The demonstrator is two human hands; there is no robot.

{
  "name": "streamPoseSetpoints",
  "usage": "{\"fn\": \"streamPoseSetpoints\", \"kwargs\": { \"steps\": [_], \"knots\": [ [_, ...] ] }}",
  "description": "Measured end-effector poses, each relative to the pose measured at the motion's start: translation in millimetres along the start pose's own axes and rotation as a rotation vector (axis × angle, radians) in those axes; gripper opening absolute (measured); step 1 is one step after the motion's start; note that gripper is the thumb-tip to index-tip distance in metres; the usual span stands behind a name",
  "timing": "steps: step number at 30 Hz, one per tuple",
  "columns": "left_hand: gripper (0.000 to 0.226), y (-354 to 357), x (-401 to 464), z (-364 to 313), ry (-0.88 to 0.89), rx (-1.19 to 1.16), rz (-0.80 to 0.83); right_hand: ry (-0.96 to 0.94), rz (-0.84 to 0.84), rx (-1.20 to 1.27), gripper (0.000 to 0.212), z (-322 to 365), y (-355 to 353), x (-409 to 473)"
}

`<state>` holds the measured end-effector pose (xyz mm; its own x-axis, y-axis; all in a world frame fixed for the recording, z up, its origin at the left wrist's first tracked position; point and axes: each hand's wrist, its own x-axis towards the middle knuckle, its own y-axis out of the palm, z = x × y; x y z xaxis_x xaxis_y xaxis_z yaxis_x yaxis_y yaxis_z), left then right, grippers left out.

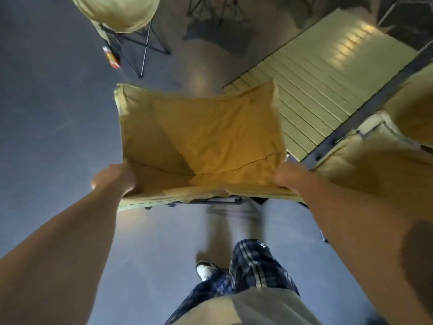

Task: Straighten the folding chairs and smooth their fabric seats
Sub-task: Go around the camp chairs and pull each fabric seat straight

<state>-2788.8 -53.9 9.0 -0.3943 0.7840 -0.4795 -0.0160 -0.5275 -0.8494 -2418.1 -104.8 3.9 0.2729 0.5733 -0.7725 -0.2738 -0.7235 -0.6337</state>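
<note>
Spreading under everything is a grey smooth floor [46,127], with a pale slatted folding table [328,85] at upper right. The tan fabric folding chair [199,137] stands in the middle, near edge toward the person. The left hand [117,181] grips its near left corner; the right hand [288,177] grips the near right corner, both arms stretched forward.

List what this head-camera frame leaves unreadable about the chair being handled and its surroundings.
- Chair frame: mostly hidden under the tan fabric seat; only blurred dark bars show.
- Left hand and right hand: fingers curl under the seat edge, so each grip is hidden.
- Second chair: cut off by the top edge.
- Small red-orange item: too blurred to identify.
</note>
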Motion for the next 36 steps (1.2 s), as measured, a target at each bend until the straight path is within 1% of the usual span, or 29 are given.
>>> {"fn": "streamPoseSetpoints", "kwargs": {
  "steps": [3,5,8,10,12,14,17,20,22,24,27,29,33,36],
  "knots": [
    [0.040,-18,42,-21,0.146,0.152,-0.014,0.070,0.034,0.083,0.026,6,14,12],
    [0.039,-28,71,-41,0.249,0.238,-0.021,0.117,0.042,0.205,0.021,14,20,23],
    [0.038,-31,117,-61,0.310,0.348,-0.009,0.181,0.002,0.361,0.029,24,33,48],
    [0.036,-30,142,-73,0.369,0.412,-0.006,0.251,0.028,0.423,0.028,30,48,61],
    [0.035,-30,160,-86,0.425,0.486,-0.032,0.323,0.058,0.499,0.033,38,62,63],
    [0.036,-26,175,-97,0.445,0.541,-0.028,0.377,0.055,0.554,0.035,46,68,58],
    [0.040,-15,198,-109,0.458,0.580,-0.022,0.504,0.080,0.643,0.030,66,79,55],
    [0.042,-8,224,-108,0.489,0.553,-0.045,0.552,0.085,0.700,0.034,91,88,57],
    [0.038,-4,238,-107,0.539,0.561,-0.069,0.602,0.103,0.722,0.034,108,95,57],
    [0.037,-3,248,-108,0.564,0.567,-0.083,0.669,0.146,0.726,0.035,128,107,51],
    [0.052,2,269,-109,0.560,0.465,-0.044,0.748,0.193,0.748,0.033,155,123,41],
    [0.054,6,282,-108,0.574,0.460,-0.036,0.782,0.199,0.781,0.031,170,132,39],
    [0.044,15,300,-106,0.688,0.541,-0.046,0.816,0.189,0.827,0.029,194,151,45],
    [0.044,28,316,-101,0.708,0.579,-0.047,0.840,0.196,0.878,0.026,214,170,56]
  ]
}}
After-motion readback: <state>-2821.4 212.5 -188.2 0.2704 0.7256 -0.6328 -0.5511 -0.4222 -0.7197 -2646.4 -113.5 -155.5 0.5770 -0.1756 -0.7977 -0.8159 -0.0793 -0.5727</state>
